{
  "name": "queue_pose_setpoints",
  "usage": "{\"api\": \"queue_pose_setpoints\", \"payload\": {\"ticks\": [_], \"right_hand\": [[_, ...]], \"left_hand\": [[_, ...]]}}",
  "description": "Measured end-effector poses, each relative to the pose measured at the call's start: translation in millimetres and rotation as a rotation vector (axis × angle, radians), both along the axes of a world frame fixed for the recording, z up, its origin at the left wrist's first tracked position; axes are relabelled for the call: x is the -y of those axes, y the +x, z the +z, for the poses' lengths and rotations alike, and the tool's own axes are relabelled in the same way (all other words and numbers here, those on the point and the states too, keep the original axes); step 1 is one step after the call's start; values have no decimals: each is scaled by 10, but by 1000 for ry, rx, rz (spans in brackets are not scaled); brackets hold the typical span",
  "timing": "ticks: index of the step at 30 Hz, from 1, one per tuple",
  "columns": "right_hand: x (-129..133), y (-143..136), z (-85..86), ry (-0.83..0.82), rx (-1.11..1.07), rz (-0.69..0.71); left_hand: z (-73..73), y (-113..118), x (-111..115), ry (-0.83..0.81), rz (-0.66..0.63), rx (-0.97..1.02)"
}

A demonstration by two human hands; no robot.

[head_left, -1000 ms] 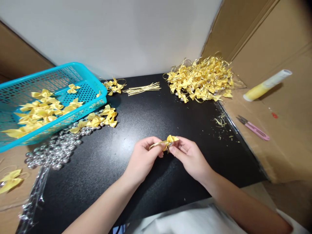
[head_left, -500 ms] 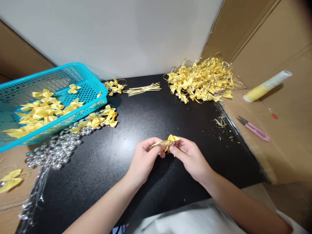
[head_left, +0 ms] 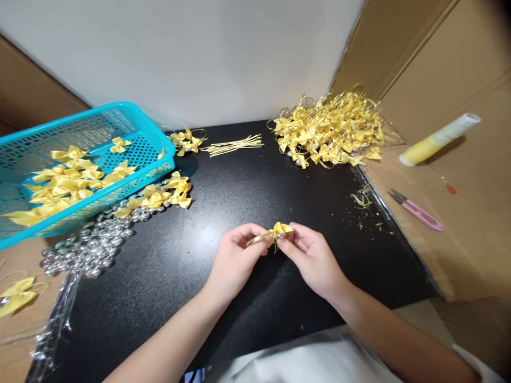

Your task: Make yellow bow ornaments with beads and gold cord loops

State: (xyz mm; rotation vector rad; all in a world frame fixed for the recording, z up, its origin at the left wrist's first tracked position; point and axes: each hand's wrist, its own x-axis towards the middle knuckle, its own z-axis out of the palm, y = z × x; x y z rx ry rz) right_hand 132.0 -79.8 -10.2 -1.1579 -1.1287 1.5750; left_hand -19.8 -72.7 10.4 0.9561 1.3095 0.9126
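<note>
Though hardly anything had budged over the last second, the gold cord (head_left: 257,240) did look different; half a second earlier its loop arched up over the left thumb, and by now it sat lower and flatter; the yellow bow (head_left: 281,229) was pretty much where it had been, so I took it as a small, fiddly adjustment with the piece not let go.

As for the left hand (head_left: 237,255), it was closed down to a narrow pinch, thumb against fingers on the cord; whether it gripped any of the ribbon too, I couldn't tell. The right hand (head_left: 317,260) was pinched as well, thumb and fingers on the bow's right side, around a small shiny silver bit (head_left: 280,236); its other fingers were curled, partly hidden.

So the bow was up between both hands, over the near part of the black tabletop (head_left: 239,191); the teal basket (head_left: 138,108) and silver beads (head_left: 91,244) were off to the left, well apart from it.
</note>
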Motion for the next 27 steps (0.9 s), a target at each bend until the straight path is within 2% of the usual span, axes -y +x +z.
{"api": "queue_pose_setpoints", "payload": {"ticks": [27], "right_hand": [[-16, -11, -31, -83, -76, 12]], "left_hand": [[3, 28, 11, -67, -7, 43]]}}
